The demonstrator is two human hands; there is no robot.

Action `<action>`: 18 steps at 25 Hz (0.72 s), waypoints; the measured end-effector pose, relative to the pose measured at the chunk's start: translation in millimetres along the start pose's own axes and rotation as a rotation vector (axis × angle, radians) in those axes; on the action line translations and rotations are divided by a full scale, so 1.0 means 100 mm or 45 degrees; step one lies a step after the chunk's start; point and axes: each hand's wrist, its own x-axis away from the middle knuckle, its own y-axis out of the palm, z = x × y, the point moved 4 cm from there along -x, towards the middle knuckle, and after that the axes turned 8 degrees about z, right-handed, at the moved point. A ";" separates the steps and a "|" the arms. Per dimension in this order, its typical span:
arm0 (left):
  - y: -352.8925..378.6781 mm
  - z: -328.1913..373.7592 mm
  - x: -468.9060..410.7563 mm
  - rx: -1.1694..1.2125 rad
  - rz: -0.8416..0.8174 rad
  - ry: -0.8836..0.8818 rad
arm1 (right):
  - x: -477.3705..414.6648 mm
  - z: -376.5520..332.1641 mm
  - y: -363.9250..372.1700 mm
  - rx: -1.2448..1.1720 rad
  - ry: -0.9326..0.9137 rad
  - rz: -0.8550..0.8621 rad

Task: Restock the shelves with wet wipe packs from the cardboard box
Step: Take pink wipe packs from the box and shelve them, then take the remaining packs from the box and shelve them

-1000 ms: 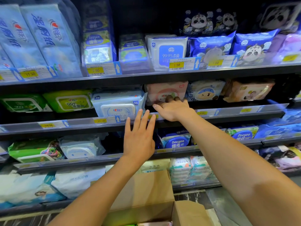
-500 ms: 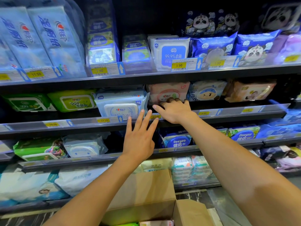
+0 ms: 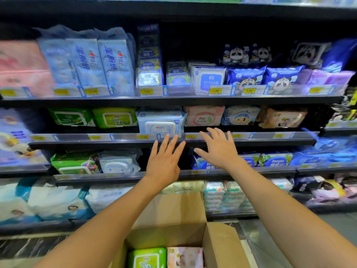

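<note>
"Cardboard down there: what's nearest you?"

"The cardboard box [image 3: 168, 213], open, low between my forearms. Two wet wipe packs show in it side by side: a green pack [image 3: 147, 258] on the left and a pink pack [image 3: 184, 257] touching it on the right."

"And your hands?"

"Both are up at the shelves, backs toward me, holding nothing. My left hand [image 3: 164, 163] has its fingers straight and slightly fanned, tips reaching the price rail [image 3: 260, 135] of the middle shelf. My right hand [image 3: 218, 149] is just beside it, fingers spread wider, thumb pointing toward the left hand. Whether the fingertips touch the rail I can't tell."

"What lies behind them?"

"Right above my left fingertips, a blue-and-white lidded pack [image 3: 160, 122] leans out at the shelf front. Above my right hand sits a pale pink pack [image 3: 203, 116]. Left of the lidded one is a lime-green pack [image 3: 114, 118]; right of the pink one, a cartoon-face pack [image 3: 241, 116]."

"Further up?"

"The next shelf carries tall light-blue packs [image 3: 100, 60] on the left and a white pack marked 99.9% [image 3: 209, 78] near the middle, with a yellow 3.90 tag [image 3: 215, 90] in front. Panda-print packs [image 3: 245, 78] stand beside it. The edges of the view are blurred."
</note>
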 end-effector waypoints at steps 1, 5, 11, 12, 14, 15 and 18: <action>-0.07 -0.02 0.10 0.006 -0.004 -0.006 | 0.13 -0.06 -0.03 0.000 -0.008 0.001; -0.25 -0.05 0.52 0.012 -0.030 -0.036 | 0.58 -0.27 -0.15 -0.023 -0.003 -0.002; -0.31 -0.08 1.25 0.048 -0.114 -0.037 | 1.21 -0.65 -0.15 -0.088 -0.016 -0.024; -0.29 -0.09 1.36 0.049 -0.120 -0.046 | 1.30 -0.70 -0.11 -0.089 -0.013 -0.043; -0.23 -0.14 1.56 0.054 -0.146 -0.066 | 1.44 -0.78 -0.03 -0.102 -0.015 -0.080; -0.18 -0.16 1.67 0.055 -0.180 -0.075 | 1.51 -0.82 0.03 -0.116 -0.023 -0.103; 0.03 -0.23 1.98 0.063 -0.286 -0.091 | 1.72 -0.91 0.27 -0.156 -0.026 -0.164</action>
